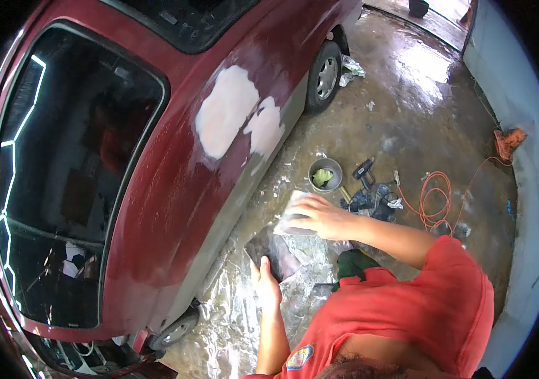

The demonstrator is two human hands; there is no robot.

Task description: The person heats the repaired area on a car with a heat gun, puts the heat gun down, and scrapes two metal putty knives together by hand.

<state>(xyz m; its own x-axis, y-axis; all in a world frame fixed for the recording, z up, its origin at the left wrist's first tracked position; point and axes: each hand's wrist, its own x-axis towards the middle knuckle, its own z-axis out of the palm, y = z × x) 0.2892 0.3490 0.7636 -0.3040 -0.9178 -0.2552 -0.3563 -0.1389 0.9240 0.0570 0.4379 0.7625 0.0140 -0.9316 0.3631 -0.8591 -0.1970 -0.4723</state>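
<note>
Both hands hold something, the dark sheet and the pale pad

Left hand (267,292) pinches the near edge of the dark sheet (259,244), in front of the body; right hand (329,219) spreads over the pale pad (286,222), just beside it. Sheet looks light and rather stiff, maybe slippery if wet, so better to take it by the edge. Pad seems soft, to be held flat under the fingers. Car (175,189) limits room at left; farther are the bowl (335,182), the drill (363,169) and the orange hose (422,201)
</note>
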